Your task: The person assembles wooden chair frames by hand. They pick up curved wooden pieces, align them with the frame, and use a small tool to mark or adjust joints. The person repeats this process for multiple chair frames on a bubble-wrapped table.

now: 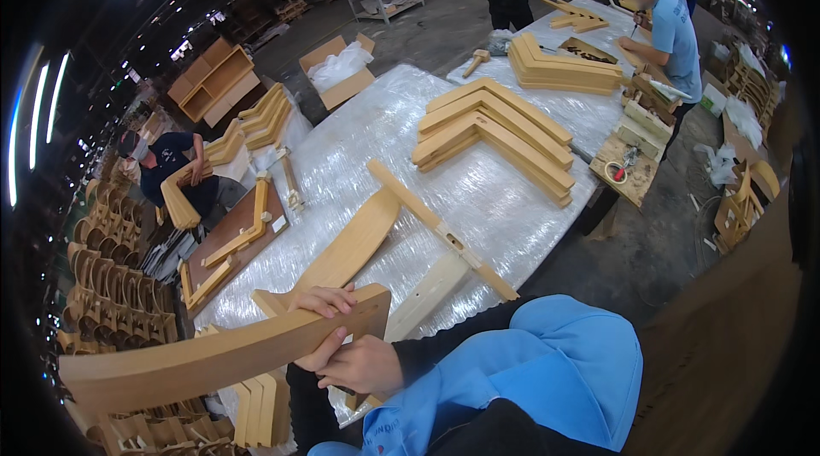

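A curved wooden board (222,352), like a chair backrest, is held tilted across the front of the table. My left hand (325,301) grips it near its right end, fingers lapping over the top edge. My right hand (363,362) is closed against the board's near face, just below the left hand; whatever its fingers hold is hidden. Beyond the board, a second curved wooden piece (346,242) lies on the table, meeting a long wooden rail (418,207) with a slot cut in it. A pale wooden block (431,292) lies beside the rail.
The plastic-covered table (367,114) carries stacked angled wooden frames (495,136). At left, a person (175,170) handles similar pieces; at right, another person (675,38) works by a wooden stand with red-handled scissors (617,171). Curved chair parts (111,277) are piled at left.
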A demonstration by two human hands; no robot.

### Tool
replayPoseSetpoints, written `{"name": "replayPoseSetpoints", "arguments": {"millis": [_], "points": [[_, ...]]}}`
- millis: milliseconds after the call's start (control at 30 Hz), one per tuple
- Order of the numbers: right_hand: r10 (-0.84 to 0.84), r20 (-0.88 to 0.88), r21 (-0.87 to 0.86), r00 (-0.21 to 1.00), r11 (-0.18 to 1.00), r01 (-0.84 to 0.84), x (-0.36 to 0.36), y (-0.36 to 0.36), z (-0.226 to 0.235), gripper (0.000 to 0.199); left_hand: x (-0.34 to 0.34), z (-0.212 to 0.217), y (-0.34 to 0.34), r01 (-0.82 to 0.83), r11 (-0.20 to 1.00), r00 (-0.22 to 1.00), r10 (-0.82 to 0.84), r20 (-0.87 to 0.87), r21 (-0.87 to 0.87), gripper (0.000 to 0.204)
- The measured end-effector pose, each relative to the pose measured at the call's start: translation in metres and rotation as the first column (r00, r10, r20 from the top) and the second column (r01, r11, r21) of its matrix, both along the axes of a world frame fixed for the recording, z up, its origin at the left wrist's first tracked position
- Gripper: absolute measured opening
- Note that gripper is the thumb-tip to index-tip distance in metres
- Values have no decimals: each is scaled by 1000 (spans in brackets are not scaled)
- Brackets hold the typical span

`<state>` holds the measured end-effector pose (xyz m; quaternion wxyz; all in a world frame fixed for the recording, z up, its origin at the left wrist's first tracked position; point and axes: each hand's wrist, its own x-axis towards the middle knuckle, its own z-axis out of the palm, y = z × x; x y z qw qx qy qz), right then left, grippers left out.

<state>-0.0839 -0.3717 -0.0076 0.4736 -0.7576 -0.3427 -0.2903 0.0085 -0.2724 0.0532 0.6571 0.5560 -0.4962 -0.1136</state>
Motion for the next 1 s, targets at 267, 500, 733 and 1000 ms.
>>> {"name": "replayPoseSetpoints", "arguments": {"millis": [267,500,733,1000], "points": [[-59,43,229,997,972,48,3,-46,19,20,29,-11,-28,11,988,1000,-9,-15,154,28],[-145,331,448,932,894,-20,11,-103,81,23,92,-30,-32,-214,750,925,-49,376,625,37],[-147,-463,-29,874,988,150,-49,-187,105,36,87,-42,-58,-520,503,619,-335,710,690,52],[-804,-391,-698,448,576,425,-89,-216,-42,59,98,-72,-187,-267,491,366,-745,558,829,57]]}}
